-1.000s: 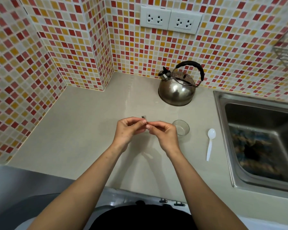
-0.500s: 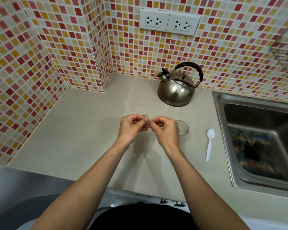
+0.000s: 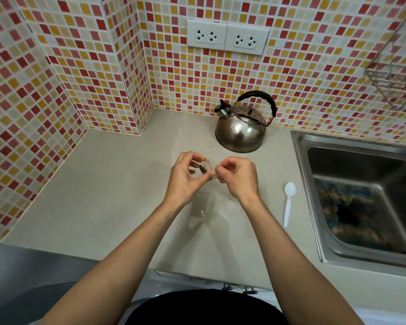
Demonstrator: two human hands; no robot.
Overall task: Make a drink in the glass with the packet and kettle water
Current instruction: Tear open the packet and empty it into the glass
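A small clear packet (image 3: 204, 169) with dark powder inside is held above the beige counter (image 3: 103, 195) between both hands. My left hand (image 3: 185, 179) pinches its left side and my right hand (image 3: 238, 178) pinches its right edge. A steel kettle (image 3: 240, 132) with a black handle stands behind the hands, near the tiled wall. The glass is hidden behind my right hand.
A white plastic spoon (image 3: 288, 200) lies on the counter right of my right hand. Further right is a steel sink (image 3: 300, 160). Two wall sockets (image 3: 227, 38) sit above the kettle, and a wire rack (image 3: 394, 66) hangs at the upper right.
Both hands have risen slightly and drawn a little apart, so the packet now shows between the fingers. My right hand now covers the glass.
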